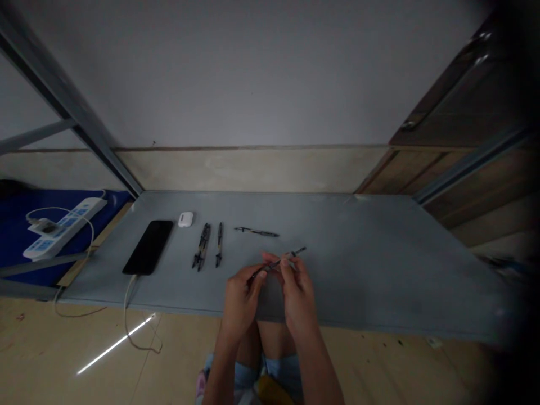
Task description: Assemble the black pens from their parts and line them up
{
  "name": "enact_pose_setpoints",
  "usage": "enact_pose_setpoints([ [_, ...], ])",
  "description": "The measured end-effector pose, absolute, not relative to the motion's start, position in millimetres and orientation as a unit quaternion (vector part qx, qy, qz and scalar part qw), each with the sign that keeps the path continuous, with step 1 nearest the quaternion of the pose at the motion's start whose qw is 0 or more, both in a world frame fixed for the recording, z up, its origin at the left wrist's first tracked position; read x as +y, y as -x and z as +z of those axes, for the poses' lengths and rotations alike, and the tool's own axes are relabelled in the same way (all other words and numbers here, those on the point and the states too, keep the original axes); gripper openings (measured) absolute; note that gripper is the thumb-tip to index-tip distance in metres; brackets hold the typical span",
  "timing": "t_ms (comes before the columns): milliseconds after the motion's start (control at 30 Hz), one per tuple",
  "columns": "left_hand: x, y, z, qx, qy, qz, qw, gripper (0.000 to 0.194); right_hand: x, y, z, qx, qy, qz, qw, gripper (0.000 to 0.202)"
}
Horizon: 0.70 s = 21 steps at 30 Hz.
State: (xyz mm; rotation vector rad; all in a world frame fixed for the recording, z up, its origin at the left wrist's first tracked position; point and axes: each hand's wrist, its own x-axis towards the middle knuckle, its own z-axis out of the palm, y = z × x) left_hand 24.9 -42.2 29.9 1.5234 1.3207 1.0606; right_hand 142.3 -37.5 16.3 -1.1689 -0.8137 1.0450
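Observation:
Both my hands are raised over the front part of a grey table (358, 264), closed on one slim dark pen (275, 263). My left hand (241, 298) pinches its lower left end between thumb and fingers. Toward the upper right end, my right hand (298, 289) grips the same pen, and a dark tip sticks out past the fingers. Just beyond the hands a similar pen (256, 231) lies crosswise. To the left, another pen (219, 244) lies lengthwise beside a small group of pens (201, 247).
A black phone (148, 247) with a white cable (126, 304) lies at the table's left, near a white earbud case (185, 219). Farther left, a power strip (65, 228) rests on a blue surface (17, 225). Metal posts (101, 140) and a wall (253, 84) border the table.

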Motion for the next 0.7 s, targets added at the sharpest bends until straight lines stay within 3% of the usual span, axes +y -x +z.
enact_pose_setpoints([
  [167, -42, -19, 29, 0.540, -0.639, 0.399, 0.376, 0.023, -40, -165, 11, -0.396, 0.549, 0.435, 0.593, 0.026],
  [300, -44, -26, 34, 0.509, -0.657, 0.377, 0.410, 0.021, -43, -168, 18, -0.489, 0.550, 0.430, 0.523, 0.027],
  [400, -47, -31, 39, 0.498, -0.655, 0.377, 0.426, 0.022, -45, -166, 25, -0.523, 0.535, 0.416, 0.518, 0.025],
  [567, -47, -31, 38, 0.542, -0.601, 0.443, 0.386, 0.028, -49, -164, 26, -0.508, 0.582, 0.408, 0.486, 0.032],
  [700, -46, -29, 34, 0.495, -0.467, 0.522, 0.514, 0.039, -57, -152, 23, -0.511, 0.538, 0.502, 0.443, 0.039],
])
